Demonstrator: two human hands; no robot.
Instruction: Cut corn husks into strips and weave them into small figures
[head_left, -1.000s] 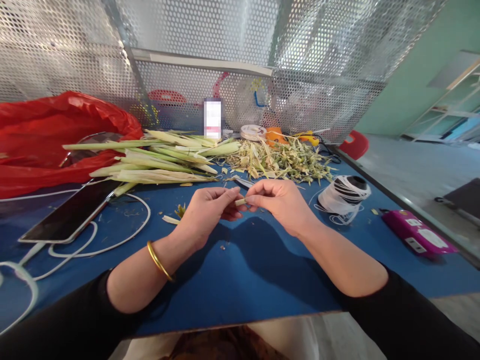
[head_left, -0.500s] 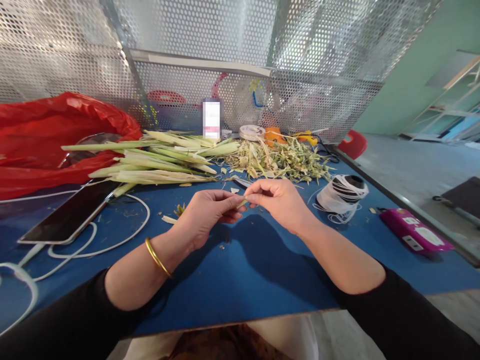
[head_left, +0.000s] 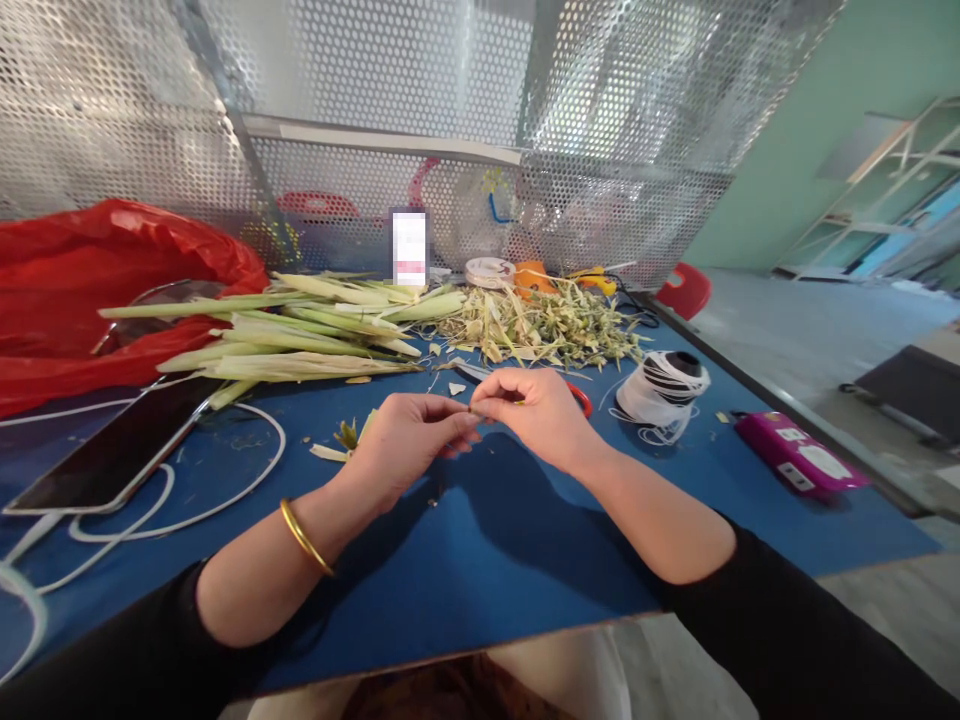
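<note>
Head view is showing one person's two bare hands meeting over one blue table (head_left: 480,590) — left hand (head_left: 405,440) and right hand (head_left: 540,415) are both pinching one small strip (head_left: 471,409), mostly hidden, between their fingertips. One pair of scissors (head_left: 471,371) is lying partly behind the right hand; one cord spool (head_left: 651,398) and one purple pack (head_left: 766,446) are sitting rightward — one heap of scraps (head_left: 562,322) is lying beyond.

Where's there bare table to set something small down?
Mainly the blue tabletop between the left hand, right hand and its near edge, bar a few crumbs. Another patch lies between the right forearm, thread spool and purple packet. Crowded: the back, with husks and scraps; the left, with a dark-screened device and cable.
</note>
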